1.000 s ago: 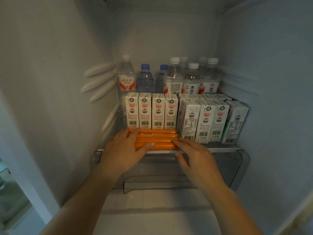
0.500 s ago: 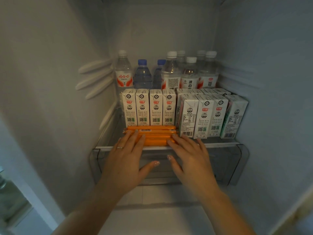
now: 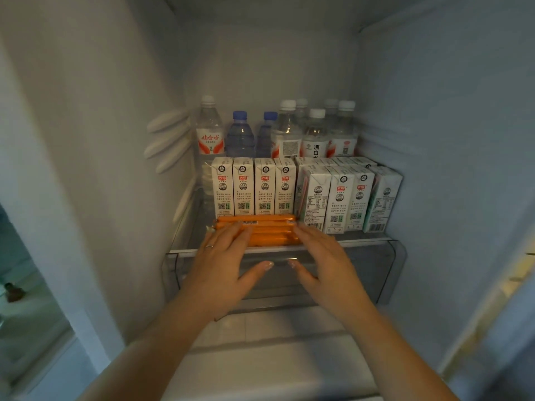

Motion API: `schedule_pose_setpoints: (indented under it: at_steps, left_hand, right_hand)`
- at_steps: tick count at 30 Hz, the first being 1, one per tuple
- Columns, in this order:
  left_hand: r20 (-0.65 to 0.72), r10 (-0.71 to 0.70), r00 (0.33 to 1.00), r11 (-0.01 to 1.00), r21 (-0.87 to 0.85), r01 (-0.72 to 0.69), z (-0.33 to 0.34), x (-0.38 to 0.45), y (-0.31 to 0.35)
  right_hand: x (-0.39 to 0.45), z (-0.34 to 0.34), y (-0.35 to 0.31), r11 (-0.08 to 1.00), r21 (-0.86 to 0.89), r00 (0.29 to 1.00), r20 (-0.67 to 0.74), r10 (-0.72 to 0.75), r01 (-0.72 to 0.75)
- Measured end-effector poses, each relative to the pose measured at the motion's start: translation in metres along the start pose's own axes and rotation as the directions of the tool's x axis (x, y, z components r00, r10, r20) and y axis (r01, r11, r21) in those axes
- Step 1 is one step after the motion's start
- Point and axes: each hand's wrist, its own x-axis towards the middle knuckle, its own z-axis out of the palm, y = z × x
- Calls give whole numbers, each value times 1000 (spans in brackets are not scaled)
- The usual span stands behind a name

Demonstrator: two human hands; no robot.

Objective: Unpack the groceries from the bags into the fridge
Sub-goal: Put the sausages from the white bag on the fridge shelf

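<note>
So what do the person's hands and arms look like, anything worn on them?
Both forearms are bare, no sleeves in view. The left hand wears a thin silver-looking ring on one finger. The right hand shows no jewellery. The thumbnails look pale and glossy, possibly polished.

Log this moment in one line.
sausage pack on shelf | left hand flat | right hand flat | cartons behind

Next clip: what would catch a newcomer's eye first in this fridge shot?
The orange sausage pack at the shelf's front edge stands out, with the left hand and right hand flat, fingers spread, over its ends. Behind it stand white milk cartons, then water bottles along the back wall.
</note>
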Motion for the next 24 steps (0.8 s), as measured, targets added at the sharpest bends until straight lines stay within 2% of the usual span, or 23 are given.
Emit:
schedule_pose_setpoints:
  at_steps: [4, 7, 10, 13, 15, 19, 22, 24]
  left_hand:
    - [-51, 104, 993, 975, -193, -112, -2, -18, 7]
    - [-66, 129, 989, 964, -227, -141, 0, -36, 19]
    - [-7, 85, 996, 967, -239, -84, 2, -59, 37]
    - [-10, 104, 995, 979, -176, -104, 1, -86, 58]
    - [21, 72, 997, 984, -164, -67, -4, -102, 77]
    - [-21, 23, 1000, 987, -159, -26, -6, -141, 124]
    - [-114, -13, 993, 982, -190, -9, -4, -185, 170]
    - [-122, -83, 989, 974, -220, 54, -2, -214, 198]
  right_hand:
    - [-27, -15, -16, 996, 73, 995, -73, 65, -60]
    - [-52, -22, -21, 992, 47, 993, -29, 118, -116]
    - [-80, -33, -24, 993, 9, 993, -12, 120, -120]
    - [-111, -49, -29, 990, 39, 990, -24, 139, -138]
    - [-131, -64, -33, 990, 58, 991, -27, 134, -132]
    - [-181, -98, -39, 996, 44, 994, -68, 80, -78]
    - [-233, -125, -44, 998, 58, 999, -39, 16, -14]
    - [-266, -143, -45, 998, 63, 1000, -22, -22, 24]
